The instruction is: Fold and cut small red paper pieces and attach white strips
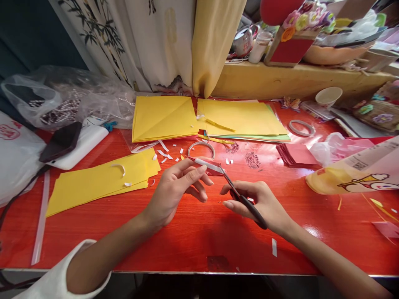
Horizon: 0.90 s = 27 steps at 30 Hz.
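Observation:
Near the middle of the red table, my left hand (179, 187) pinches a narrow red-and-white strip (209, 165) between thumb and fingers. The strip points to the right. My right hand (258, 203) holds black-handled scissors (246, 203), their blades at the strip's right end. Just behind the strip lies a roll of tape (201, 150). Small white paper scraps (163, 151) are scattered near it. Long yellow paper strips (102, 178) lie stacked left of my left hand.
Two stacks of yellow sheets (165, 118) lie at the back. Red squares (297, 155), a second tape roll (301, 128) and a cup with a cartoon print (352, 166) are on the right. A phone (61, 142) and plastic bags (71, 99) sit left.

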Each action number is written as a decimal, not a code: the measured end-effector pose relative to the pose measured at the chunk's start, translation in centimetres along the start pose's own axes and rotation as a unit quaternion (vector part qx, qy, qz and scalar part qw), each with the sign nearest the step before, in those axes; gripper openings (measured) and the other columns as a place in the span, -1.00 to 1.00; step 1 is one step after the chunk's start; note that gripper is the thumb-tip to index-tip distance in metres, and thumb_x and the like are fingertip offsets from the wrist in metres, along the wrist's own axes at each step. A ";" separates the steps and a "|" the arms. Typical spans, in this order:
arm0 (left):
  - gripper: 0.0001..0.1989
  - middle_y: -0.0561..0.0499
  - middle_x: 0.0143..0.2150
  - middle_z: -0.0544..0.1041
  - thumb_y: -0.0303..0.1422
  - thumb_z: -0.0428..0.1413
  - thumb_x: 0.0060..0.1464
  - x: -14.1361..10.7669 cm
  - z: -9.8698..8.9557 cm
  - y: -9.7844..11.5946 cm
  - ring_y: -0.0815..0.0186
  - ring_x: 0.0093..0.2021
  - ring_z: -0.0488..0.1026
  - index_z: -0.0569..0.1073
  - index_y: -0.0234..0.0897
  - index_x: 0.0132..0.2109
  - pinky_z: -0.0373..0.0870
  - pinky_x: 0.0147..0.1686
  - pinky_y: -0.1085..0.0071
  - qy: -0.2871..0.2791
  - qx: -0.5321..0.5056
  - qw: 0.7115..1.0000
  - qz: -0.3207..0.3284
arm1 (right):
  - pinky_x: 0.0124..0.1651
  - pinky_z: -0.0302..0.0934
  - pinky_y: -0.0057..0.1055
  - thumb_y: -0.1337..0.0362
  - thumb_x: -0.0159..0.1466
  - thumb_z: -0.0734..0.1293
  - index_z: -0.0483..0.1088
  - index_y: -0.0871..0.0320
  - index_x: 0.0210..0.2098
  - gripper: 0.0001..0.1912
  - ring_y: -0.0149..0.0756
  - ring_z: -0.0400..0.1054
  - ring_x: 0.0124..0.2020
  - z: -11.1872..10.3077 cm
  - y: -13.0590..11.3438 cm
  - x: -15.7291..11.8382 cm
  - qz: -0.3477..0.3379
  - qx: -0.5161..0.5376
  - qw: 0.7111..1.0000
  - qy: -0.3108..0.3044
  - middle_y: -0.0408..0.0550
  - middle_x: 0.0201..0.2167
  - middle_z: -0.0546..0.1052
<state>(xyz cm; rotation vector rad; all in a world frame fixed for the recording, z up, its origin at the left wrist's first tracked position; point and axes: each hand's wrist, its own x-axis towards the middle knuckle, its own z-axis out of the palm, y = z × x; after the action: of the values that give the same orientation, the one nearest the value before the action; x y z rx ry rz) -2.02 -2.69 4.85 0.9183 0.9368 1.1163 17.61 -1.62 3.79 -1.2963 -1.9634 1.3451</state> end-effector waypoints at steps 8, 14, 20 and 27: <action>-0.76 0.03 -0.27 0.52 -0.35 0.09 0.10 -0.1 -0.5 0.4 0.40 -0.42 0.50 0.42 -0.15 -0.06 0.52 -0.52 0.49 -0.112 -0.045 0.993 0.006 | -0.56 -0.05 -0.54 0.21 0.04 0.41 0.43 0.23 -0.32 -0.75 -0.51 -0.03 -0.60 -0.4 0.0 -0.3 -0.043 -0.063 0.996 0.040 -0.27 -0.67 0.15; -0.70 -0.02 -0.22 0.51 -0.11 0.06 0.06 -0.3 -0.5 0.8 0.26 -0.36 0.54 0.37 -0.25 -0.18 0.54 -0.49 0.40 -0.146 -0.039 0.987 -0.047 | -0.54 0.01 -0.53 0.16 0.08 0.37 0.44 0.25 -0.25 -0.68 -0.51 -0.01 -0.62 -0.4 0.2 -0.3 -0.110 -0.174 0.975 0.089 -0.26 -0.66 0.19; -0.74 0.06 -0.32 0.55 -0.38 0.15 0.03 0.0 -0.1 0.4 0.40 -0.51 0.51 0.25 -0.22 -0.14 0.48 -0.54 0.53 -0.059 0.045 0.996 -0.048 | -0.44 0.13 -0.48 0.11 0.06 0.39 0.41 0.24 -0.15 -0.57 -0.45 0.18 -0.56 -0.5 0.6 -0.2 -0.133 -0.237 0.952 0.143 -0.17 -0.58 0.36; -0.90 0.05 -0.22 0.53 -0.46 0.04 0.11 -0.3 -0.5 -0.5 0.41 -0.27 0.50 0.44 -0.24 -0.24 0.46 -0.20 0.47 0.018 0.262 0.951 0.161 | -0.18 0.22 -0.40 0.05 0.08 0.37 0.19 0.08 0.14 -0.33 -0.28 0.29 -0.16 -1.1 0.3 0.3 -0.051 -0.093 0.994 0.024 -0.01 -0.12 0.40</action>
<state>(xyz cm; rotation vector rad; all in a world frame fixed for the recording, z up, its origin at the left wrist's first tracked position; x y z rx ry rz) -2.42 -2.99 4.29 1.5311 1.1697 1.1782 18.41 -0.83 3.95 -1.2770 -2.1322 1.0950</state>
